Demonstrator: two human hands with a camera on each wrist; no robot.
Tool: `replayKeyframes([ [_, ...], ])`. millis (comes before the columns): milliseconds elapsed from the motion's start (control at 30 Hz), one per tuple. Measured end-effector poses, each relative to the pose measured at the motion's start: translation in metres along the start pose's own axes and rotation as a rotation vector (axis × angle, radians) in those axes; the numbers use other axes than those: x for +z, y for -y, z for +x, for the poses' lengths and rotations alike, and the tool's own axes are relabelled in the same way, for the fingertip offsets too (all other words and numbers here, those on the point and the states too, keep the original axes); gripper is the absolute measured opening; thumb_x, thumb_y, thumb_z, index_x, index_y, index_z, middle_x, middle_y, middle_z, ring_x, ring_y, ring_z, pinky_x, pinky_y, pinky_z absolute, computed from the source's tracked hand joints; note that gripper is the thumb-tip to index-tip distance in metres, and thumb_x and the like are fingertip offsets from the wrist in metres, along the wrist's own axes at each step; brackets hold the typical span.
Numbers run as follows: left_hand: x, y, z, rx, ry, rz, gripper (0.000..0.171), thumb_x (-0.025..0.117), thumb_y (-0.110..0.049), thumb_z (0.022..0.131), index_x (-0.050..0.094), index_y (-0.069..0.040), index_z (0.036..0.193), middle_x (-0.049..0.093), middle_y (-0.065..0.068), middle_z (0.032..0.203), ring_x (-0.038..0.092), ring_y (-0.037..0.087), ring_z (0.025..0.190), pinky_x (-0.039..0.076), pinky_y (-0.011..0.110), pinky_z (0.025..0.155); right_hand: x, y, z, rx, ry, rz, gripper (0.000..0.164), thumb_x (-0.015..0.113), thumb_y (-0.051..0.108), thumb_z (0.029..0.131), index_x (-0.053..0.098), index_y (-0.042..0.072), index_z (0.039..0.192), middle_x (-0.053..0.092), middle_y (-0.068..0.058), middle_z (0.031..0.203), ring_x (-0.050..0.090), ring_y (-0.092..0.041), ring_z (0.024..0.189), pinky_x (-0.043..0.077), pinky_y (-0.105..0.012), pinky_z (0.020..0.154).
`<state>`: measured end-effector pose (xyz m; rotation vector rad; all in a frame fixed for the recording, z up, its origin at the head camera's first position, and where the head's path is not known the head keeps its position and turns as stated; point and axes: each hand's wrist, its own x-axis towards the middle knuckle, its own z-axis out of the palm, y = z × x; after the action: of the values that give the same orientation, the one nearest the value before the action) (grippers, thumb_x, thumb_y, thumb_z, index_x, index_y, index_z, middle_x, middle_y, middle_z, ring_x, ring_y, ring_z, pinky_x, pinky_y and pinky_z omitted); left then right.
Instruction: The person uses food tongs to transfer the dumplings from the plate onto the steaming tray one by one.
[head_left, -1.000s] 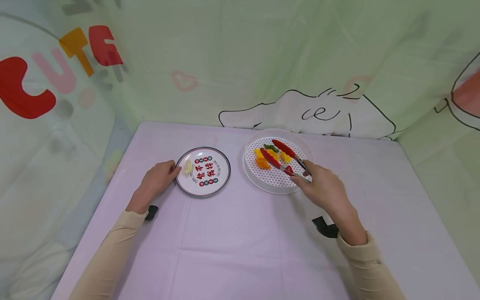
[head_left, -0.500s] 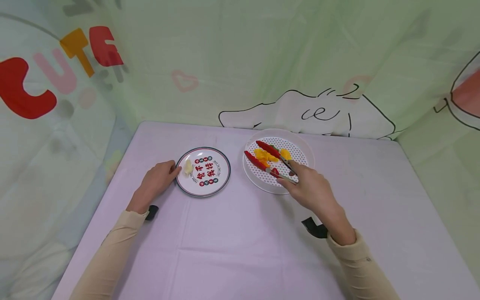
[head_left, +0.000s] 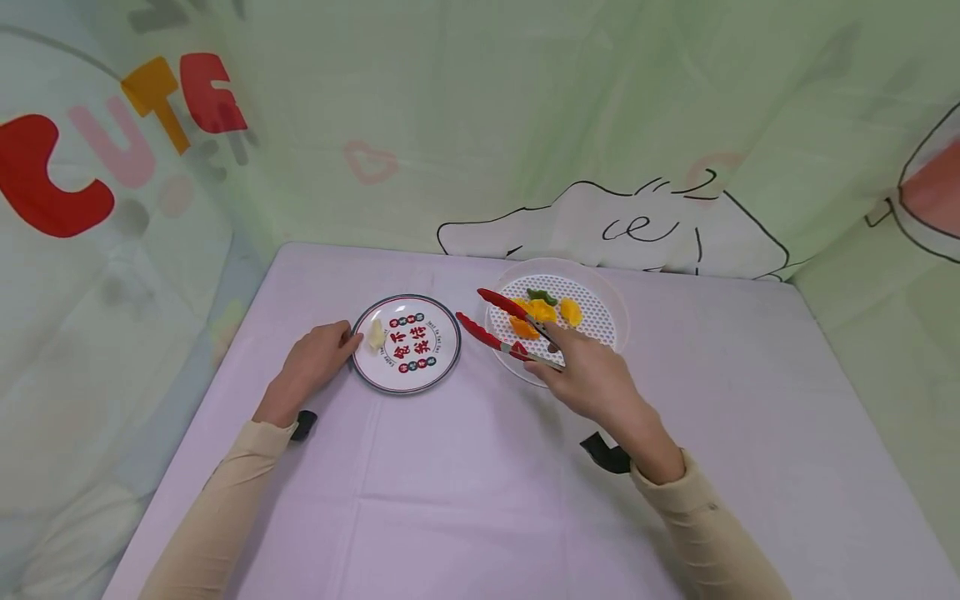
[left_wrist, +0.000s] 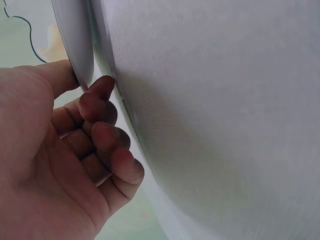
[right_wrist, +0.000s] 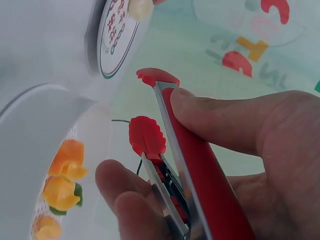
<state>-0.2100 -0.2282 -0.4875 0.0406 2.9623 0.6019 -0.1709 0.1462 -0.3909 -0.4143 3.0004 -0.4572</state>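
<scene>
At the left rim of a white plate [head_left: 408, 382], my left hand [head_left: 318, 357] pinches the edge between thumb and forefinger. In the left wrist view the other fingers [left_wrist: 127, 167] curl below the rim. A pale cream-coloured piece [head_left: 377, 335] lies on the plate near the thumb; red characters are printed across the middle. My right hand [head_left: 592, 377] grips red-tipped metal tongs [head_left: 487, 336] between thumb and fingers. Their arms stand apart with nothing between the tips, which point at the plate from over the left side of a round white perforated tray [head_left: 600, 333].
On the perforated tray lie yellow pieces [head_left: 571, 312], an orange piece [head_left: 522, 330] and a green piece [head_left: 542, 296]. A pale lilac cloth [head_left: 465, 500] covers the table. Printed green curtains [head_left: 480, 125] hang close behind and at the sides.
My right hand has carried the tongs leftward across the perforated tray toward the plate, arms still apart. The left hand and the plate stay where they were.
</scene>
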Motion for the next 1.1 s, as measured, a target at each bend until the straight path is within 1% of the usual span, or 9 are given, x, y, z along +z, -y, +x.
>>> replayKeyframes([
  [100, 0.0, 0.002, 0.0, 0.013, -0.003, 0.013, 0.03, 0.047, -0.035, 0.095, 0.051, -0.008, 0.081, 0.049, 0.004, 0.065, 0.045, 0.017, 0.058, 0.033, 0.027, 0.049, 0.003, 0.006, 0.003, -0.026, -0.009, -0.003, 0.069, 0.066, 0.048, 0.078, 0.046, 0.011, 0.133, 0.062, -0.011, 0.115, 0.057, -0.023, 0.083, 0.049, -0.033, 0.062],
  [200, 0.002, 0.004, 0.001, 0.017, -0.007, 0.027, 0.031, 0.045, -0.036, 0.095, 0.05, -0.009, 0.08, 0.049, 0.004, 0.065, 0.045, 0.016, 0.058, 0.033, 0.028, 0.049, 0.008, 0.012, 0.006, -0.046, -0.002, -0.007, 0.069, 0.067, 0.048, 0.078, 0.046, 0.012, 0.133, 0.064, -0.009, 0.111, 0.055, -0.021, 0.079, 0.045, -0.03, 0.06],
  [267, 0.003, 0.005, 0.002, 0.006, -0.007, 0.03, 0.031, 0.045, -0.036, 0.095, 0.05, -0.009, 0.081, 0.05, 0.003, 0.065, 0.045, 0.016, 0.058, 0.034, 0.028, 0.049, 0.011, 0.016, 0.008, -0.054, 0.01, 0.004, 0.069, 0.066, 0.048, 0.078, 0.045, 0.013, 0.134, 0.064, -0.007, 0.105, 0.054, -0.02, 0.073, 0.043, -0.028, 0.057],
  [433, 0.004, 0.004, 0.002, -0.004, 0.002, 0.017, 0.031, 0.046, -0.036, 0.095, 0.05, -0.008, 0.082, 0.05, 0.004, 0.065, 0.045, 0.016, 0.057, 0.034, 0.028, 0.049, 0.02, 0.025, 0.012, -0.041, 0.053, 0.035, 0.069, 0.068, 0.048, 0.077, 0.046, 0.015, 0.133, 0.064, -0.004, 0.099, 0.051, -0.017, 0.066, 0.041, -0.024, 0.051],
  [567, 0.005, 0.004, 0.001, 0.002, 0.009, 0.01, 0.031, 0.046, -0.036, 0.095, 0.05, -0.008, 0.081, 0.049, 0.004, 0.064, 0.045, 0.016, 0.057, 0.034, 0.027, 0.049, 0.027, 0.031, 0.014, -0.033, 0.075, 0.029, 0.067, 0.07, 0.046, 0.076, 0.047, 0.015, 0.131, 0.063, -0.002, 0.097, 0.051, -0.016, 0.068, 0.041, -0.024, 0.053],
  [700, 0.004, 0.004, 0.0, 0.001, 0.005, 0.009, 0.03, 0.047, -0.035, 0.095, 0.05, -0.008, 0.081, 0.049, 0.004, 0.064, 0.044, 0.016, 0.056, 0.033, 0.027, 0.049, 0.033, 0.037, 0.017, -0.054, 0.085, 0.017, 0.067, 0.069, 0.048, 0.076, 0.047, 0.016, 0.131, 0.062, -0.002, 0.095, 0.051, -0.016, 0.071, 0.042, -0.024, 0.055],
  [933, 0.003, 0.004, 0.001, 0.008, -0.002, 0.008, 0.03, 0.047, -0.034, 0.095, 0.05, -0.008, 0.081, 0.049, 0.004, 0.064, 0.045, 0.016, 0.057, 0.033, 0.027, 0.049, 0.043, 0.049, 0.023, -0.101, 0.098, 0.008, 0.062, 0.067, 0.047, 0.078, 0.048, 0.017, 0.129, 0.065, -0.002, 0.1, 0.055, -0.015, 0.075, 0.044, -0.026, 0.058],
  [1100, 0.002, 0.003, 0.002, 0.012, -0.001, 0.008, 0.03, 0.047, -0.035, 0.095, 0.051, -0.008, 0.082, 0.05, 0.004, 0.065, 0.045, 0.016, 0.058, 0.034, 0.028, 0.049, 0.049, 0.057, 0.028, -0.12, 0.11, 0.025, 0.063, 0.067, 0.045, 0.079, 0.047, 0.016, 0.131, 0.065, -0.005, 0.105, 0.056, -0.016, 0.078, 0.046, -0.027, 0.061],
])
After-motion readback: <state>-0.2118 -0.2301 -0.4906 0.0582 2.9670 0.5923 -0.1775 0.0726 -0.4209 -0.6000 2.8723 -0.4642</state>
